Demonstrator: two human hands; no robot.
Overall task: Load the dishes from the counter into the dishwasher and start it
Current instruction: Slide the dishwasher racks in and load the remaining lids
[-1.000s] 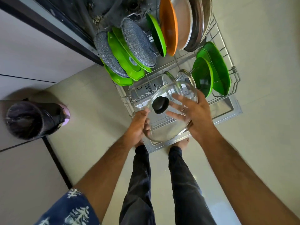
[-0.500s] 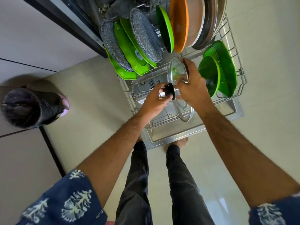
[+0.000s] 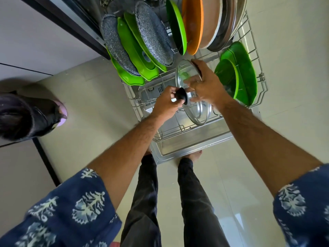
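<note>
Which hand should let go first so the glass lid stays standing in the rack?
Probably the right hand: it only steadies the rim of the glass lid. The left hand pinches the black knob, so it can keep the lid upright in the rack.

Occlusions and crops, head view.
Orange plate [image 3: 193, 24] and steel plates [image 3: 229, 22] at 12 o'clock cut by top edge. Glass lid [image 3: 194, 104] rim partly behind right hand [image 3: 206, 84]; black knob [image 3: 181, 98] half covered by left hand [image 3: 165, 104]. Black bin [image 3: 26, 116] at 9 o'clock cropped, contents unreadable.
</note>
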